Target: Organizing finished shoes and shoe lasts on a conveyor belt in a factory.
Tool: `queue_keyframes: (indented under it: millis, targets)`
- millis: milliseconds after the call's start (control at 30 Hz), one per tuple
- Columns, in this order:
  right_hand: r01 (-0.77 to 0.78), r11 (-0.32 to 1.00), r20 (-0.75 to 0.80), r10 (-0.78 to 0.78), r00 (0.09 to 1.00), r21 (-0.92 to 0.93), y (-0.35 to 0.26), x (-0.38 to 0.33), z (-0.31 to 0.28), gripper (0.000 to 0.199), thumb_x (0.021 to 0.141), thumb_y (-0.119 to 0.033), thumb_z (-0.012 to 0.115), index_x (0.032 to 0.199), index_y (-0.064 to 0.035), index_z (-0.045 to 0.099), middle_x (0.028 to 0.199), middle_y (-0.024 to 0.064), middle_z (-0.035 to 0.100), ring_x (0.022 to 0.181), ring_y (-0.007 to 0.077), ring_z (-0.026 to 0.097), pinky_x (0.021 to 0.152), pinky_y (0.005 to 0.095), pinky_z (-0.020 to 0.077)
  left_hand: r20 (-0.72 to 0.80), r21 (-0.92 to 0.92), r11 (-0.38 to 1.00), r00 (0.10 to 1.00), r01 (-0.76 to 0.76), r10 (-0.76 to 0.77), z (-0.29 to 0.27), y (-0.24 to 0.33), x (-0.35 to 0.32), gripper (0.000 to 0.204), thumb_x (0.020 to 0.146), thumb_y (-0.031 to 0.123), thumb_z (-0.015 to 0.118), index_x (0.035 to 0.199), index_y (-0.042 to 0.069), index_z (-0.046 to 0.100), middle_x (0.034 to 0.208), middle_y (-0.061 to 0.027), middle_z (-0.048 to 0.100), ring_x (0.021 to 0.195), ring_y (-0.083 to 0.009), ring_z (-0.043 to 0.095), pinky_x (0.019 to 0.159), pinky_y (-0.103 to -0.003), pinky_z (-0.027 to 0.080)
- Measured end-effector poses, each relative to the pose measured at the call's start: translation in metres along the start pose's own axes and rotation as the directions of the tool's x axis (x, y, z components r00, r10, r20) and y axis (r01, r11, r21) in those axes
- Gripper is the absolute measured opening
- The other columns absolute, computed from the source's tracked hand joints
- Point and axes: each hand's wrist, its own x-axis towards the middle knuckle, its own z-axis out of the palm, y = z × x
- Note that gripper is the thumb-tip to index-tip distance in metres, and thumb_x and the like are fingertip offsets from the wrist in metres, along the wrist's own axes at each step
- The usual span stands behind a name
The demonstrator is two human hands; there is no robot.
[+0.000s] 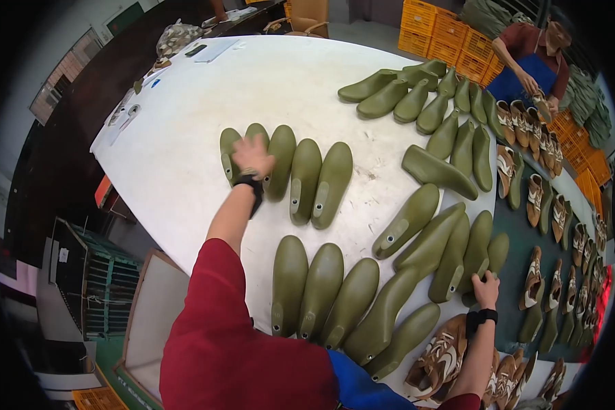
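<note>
Green shoe lasts lie in groups on a white table. My left hand [253, 157] is over the row at the middle left, its fingers spread and slightly blurred. Beneath it, a shoe last [229, 147] and its neighbours are partly covered. At the lower right, my right hand [486, 290] has its fingers closed at the near end of another shoe last [480, 239], which lies beside several more. Close to my body is a row of lasts [323, 283], toes pointing away. A brown and white shoe [444, 355] sits left of my right forearm.
More lasts [383, 99] cluster at the far right of the table [184, 96]. A dark green surface [509, 239] along the right carries shoes and lasts in rows. Beyond it, a co-worker [536, 61] handles a shoe near orange crates [451, 34]. A dark rack [102, 280] stands at left.
</note>
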Motion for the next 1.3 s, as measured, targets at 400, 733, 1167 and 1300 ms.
queue_keyframes:
  millis: [400,733,1167,1300]
  targets:
    - [0.013,1.000,-0.005,-0.013,1.000,-0.002,-0.012,-0.005,-0.004,0.053,0.069,-0.041,0.062,0.110,-0.0076,0.059,0.125,0.0288,0.043,0.104,0.0426,0.052,0.089,0.0422,0.0441,0.083,-0.536,0.763,0.922,0.361,-0.378,0.090,-0.123,0.028,0.069,0.065,0.010,0.061,0.131,0.012,0.040,0.111,-0.0215,0.060,0.104,-0.0380,0.057,0.090,-0.042,0.045]
    - [0.009,1.000,-0.002,-0.009,1.000,-0.005,-0.027,-0.005,-0.003,0.055,0.069,-0.043,0.060,0.111,-0.0072,0.059,0.125,0.0325,0.041,0.107,0.0428,0.051,0.090,0.0421,0.0439,0.089,-0.724,0.686,0.996,0.072,-0.012,0.077,-0.027,-0.021,0.073,0.064,0.008,0.067,0.132,0.010,0.040,0.109,-0.0220,0.060,0.101,-0.0362,0.059,0.086,-0.039,0.048]
    - [-0.008,0.998,0.050,0.004,0.999,0.069,-0.026,-0.017,-0.016,0.056,0.077,-0.056,0.056,0.112,-0.0113,0.060,0.118,0.0294,0.050,0.101,0.0386,0.054,0.089,0.0414,0.0444,0.274,-0.920,0.376,0.863,0.108,0.424,0.072,0.030,-0.064,0.081,0.077,0.017,0.067,0.140,0.002,0.019,0.128,-0.0187,0.046,0.112,-0.0277,0.049,0.091,-0.035,0.044]
    - [0.151,0.957,-0.054,-0.142,0.988,0.248,0.041,0.003,0.011,0.033,0.084,-0.028,0.050,0.114,-0.0150,0.060,0.109,0.0147,0.061,0.104,0.0372,0.053,0.090,0.0424,0.0439,0.083,-0.826,0.515,0.855,-0.228,0.512,0.021,0.030,-0.127,0.074,0.078,0.013,0.065,0.138,-0.002,0.025,0.135,-0.0217,0.038,0.125,-0.0305,0.038,0.105,-0.036,0.029]
